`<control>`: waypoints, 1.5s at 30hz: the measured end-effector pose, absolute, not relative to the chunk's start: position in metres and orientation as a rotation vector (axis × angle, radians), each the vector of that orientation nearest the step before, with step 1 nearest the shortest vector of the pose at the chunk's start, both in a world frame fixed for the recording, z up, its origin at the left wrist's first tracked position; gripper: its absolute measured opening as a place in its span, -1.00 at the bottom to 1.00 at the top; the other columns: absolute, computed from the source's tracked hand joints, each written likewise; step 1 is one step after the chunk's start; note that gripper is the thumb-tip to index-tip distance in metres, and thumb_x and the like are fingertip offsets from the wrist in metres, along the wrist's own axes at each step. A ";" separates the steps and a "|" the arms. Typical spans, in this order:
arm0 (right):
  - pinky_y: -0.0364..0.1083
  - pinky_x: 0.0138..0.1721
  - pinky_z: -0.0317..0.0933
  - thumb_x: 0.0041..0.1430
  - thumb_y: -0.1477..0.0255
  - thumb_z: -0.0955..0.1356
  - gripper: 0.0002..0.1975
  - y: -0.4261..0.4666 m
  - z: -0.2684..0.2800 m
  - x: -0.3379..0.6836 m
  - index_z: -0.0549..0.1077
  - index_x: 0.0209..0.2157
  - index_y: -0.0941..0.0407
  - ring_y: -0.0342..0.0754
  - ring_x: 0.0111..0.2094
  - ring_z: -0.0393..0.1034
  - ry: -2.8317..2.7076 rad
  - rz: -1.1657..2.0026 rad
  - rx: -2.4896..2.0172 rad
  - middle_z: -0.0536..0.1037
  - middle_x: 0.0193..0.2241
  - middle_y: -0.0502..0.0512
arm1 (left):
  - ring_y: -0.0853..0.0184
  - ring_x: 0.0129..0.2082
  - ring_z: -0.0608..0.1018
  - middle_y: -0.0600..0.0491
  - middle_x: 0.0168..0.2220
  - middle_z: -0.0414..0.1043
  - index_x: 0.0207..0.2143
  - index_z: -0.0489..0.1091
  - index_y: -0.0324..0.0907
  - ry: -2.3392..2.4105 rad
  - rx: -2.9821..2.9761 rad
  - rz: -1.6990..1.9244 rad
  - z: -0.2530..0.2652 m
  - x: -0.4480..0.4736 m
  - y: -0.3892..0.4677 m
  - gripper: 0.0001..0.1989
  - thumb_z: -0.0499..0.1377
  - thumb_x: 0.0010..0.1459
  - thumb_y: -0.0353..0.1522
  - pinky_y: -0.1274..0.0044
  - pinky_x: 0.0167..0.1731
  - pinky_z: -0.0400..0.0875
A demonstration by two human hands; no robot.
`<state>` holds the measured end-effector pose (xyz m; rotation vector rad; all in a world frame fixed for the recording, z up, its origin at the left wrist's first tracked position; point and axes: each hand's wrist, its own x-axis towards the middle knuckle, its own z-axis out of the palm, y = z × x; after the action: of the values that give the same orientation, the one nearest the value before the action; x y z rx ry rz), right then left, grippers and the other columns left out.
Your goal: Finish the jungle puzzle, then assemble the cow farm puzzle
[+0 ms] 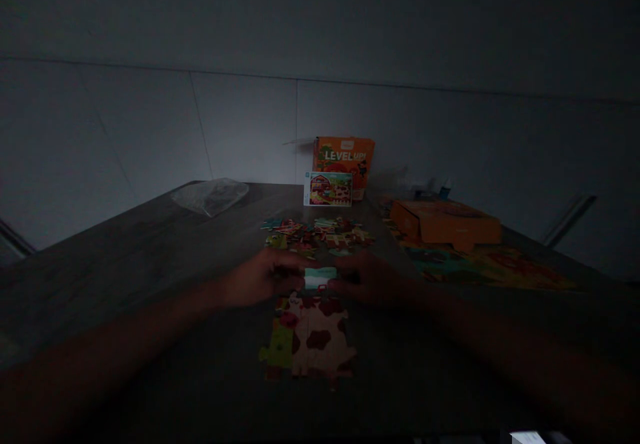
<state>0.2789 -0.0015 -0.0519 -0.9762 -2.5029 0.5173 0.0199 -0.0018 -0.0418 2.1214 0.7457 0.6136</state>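
Between my two hands is a pale green and white puzzle piece (320, 277) with a small red detail at its lower edge. My left hand (267, 276) pinches its left side, and my right hand (367, 279) pinches its right side. Just below the hands, joined puzzle pieces (320, 337) lie flat on the table, showing a spotted cow and a green patch. Beyond the hands is a pile of loose puzzle pieces (320, 232). The light is dim, so the fingertips are partly lost in shadow.
At the back, a picture card (327, 189) leans on an orange box (345, 154) lettered "LEVEL UP!". A clear plastic bag (213, 195) lies back left. To the right, an orange carton (445, 223) rests on a colourful printed sheet (485, 267). A white wall stands behind the table.
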 end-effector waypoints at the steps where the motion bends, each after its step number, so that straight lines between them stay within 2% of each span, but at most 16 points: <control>1: -0.17 -0.50 -0.12 0.23 0.23 0.31 -0.70 -0.002 -0.052 0.279 0.36 -0.46 0.17 -0.22 -0.57 0.06 -2.494 0.519 -0.974 0.26 -0.62 -0.09 | 0.30 -0.34 0.56 0.02 -0.26 0.58 0.02 0.51 -0.13 0.752 2.152 0.616 -0.042 0.020 -0.002 -0.66 0.17 0.20 -0.31 0.52 -0.35 0.45; 8: -0.17 -0.51 -0.10 0.19 0.21 0.30 -0.68 0.000 -0.051 0.279 0.34 -0.50 0.15 -0.20 -0.57 0.05 -2.429 0.612 -0.970 0.23 -0.63 -0.09 | 0.35 -0.39 0.53 0.02 -0.24 0.58 -0.03 0.50 -0.14 0.716 2.370 0.721 -0.042 0.016 -0.002 -0.73 0.17 0.25 -0.31 0.55 -0.38 0.43; 14: -0.16 -0.51 -0.14 0.21 0.20 0.30 -0.67 -0.004 -0.046 0.279 0.36 -0.46 0.17 -0.20 -0.57 0.07 -2.531 0.611 -1.048 0.24 -0.62 -0.09 | 0.27 -0.17 0.58 -0.03 -0.08 0.56 -0.02 0.49 -0.11 0.604 2.540 0.687 -0.043 0.015 0.000 -0.76 0.14 0.30 -0.34 0.48 -0.15 0.44; 18: -0.16 -0.51 -0.15 0.23 0.20 0.30 -0.67 -0.004 -0.044 0.280 0.33 -0.47 0.16 -0.20 -0.56 0.08 -2.584 0.568 -1.039 0.24 -0.61 -0.08 | 0.33 -0.23 0.57 -0.01 -0.10 0.55 -0.08 0.45 -0.14 0.646 2.554 0.714 -0.045 0.014 0.001 -0.83 0.16 0.29 -0.35 0.53 -0.22 0.44; 21: -0.16 -0.50 -0.15 0.24 0.21 0.30 -0.68 -0.003 -0.045 0.281 0.33 -0.47 0.16 -0.20 -0.56 0.09 -2.604 0.533 -1.052 0.26 -0.60 -0.08 | 0.35 -0.32 0.55 0.00 -0.22 0.54 -0.15 0.44 -0.17 0.639 2.596 0.732 -0.046 0.014 0.001 -0.87 0.15 0.30 -0.34 0.54 -0.31 0.42; 26: -0.15 -0.49 -0.14 0.25 0.24 0.30 -0.70 -0.004 -0.044 0.279 0.34 -0.46 0.17 -0.21 -0.55 0.09 -2.626 0.531 -1.105 0.28 -0.60 -0.07 | 0.33 -0.30 0.55 -0.03 -0.29 0.52 -0.25 0.47 -0.20 0.498 2.720 0.683 -0.042 0.014 0.003 -0.82 0.08 0.35 -0.36 0.52 -0.27 0.41; 39: -0.16 -0.51 -0.16 0.25 0.24 0.29 -0.68 -0.004 -0.045 0.279 0.30 -0.49 0.15 -0.22 -0.58 0.05 -2.608 0.558 -1.070 0.24 -0.62 -0.09 | 0.34 -0.30 0.53 -0.03 -0.29 0.49 -0.22 0.45 -0.23 0.375 2.813 0.697 -0.044 0.013 0.007 -0.85 0.08 0.36 -0.44 0.54 -0.28 0.42; 42: -0.15 -0.49 -0.14 0.23 0.23 0.30 -0.68 -0.002 -0.045 0.279 0.34 -0.48 0.16 -0.19 -0.55 0.10 -2.574 0.489 -1.134 0.29 -0.60 -0.07 | 0.29 -0.20 0.54 -0.07 -0.19 0.50 -0.14 0.47 -0.22 0.373 2.876 0.607 -0.043 0.013 0.008 -0.83 0.08 0.36 -0.41 0.49 -0.18 0.44; 45: -0.15 -0.49 -0.11 0.20 0.26 0.30 -0.71 0.004 -0.044 0.282 0.38 -0.49 0.17 -0.17 -0.53 0.15 -2.517 0.452 -1.257 0.35 -0.59 -0.02 | 0.21 -0.03 0.51 -0.08 -0.05 0.48 -0.02 0.47 -0.16 0.445 2.980 0.539 -0.045 0.011 0.011 -0.78 0.10 0.36 -0.35 0.37 0.00 0.40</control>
<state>0.2823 0.0043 -0.0436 -1.2571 -2.5175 0.4518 0.0113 0.0107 -0.0454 2.9799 0.4452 0.5386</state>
